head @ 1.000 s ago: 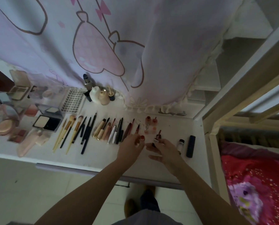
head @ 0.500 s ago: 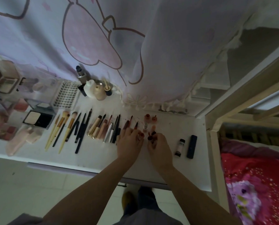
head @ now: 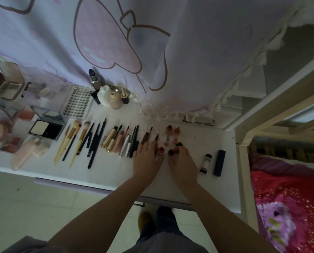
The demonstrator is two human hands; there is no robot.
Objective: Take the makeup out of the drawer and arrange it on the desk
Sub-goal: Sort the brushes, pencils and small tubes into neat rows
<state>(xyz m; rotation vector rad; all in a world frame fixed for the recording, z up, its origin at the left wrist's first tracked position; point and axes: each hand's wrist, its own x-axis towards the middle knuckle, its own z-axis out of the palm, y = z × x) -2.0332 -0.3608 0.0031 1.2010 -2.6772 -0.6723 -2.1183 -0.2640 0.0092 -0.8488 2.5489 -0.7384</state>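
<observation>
Both my hands have come forward to the row of small lip tints: my left hand grips a pink-capped one and my right hand a dark-red one, standing them on the tabletop, nearly arranged.

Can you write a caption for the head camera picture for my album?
Two hands, left and right, set small bottles beside brushes on a desk.

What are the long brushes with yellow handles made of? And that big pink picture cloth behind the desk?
The brush handles look like pale wood or bamboo, matte, with soft tufted tips; plastic is possible. The curtain looks like thin fabric: it folds, drapes and has a frilly hem.
</observation>
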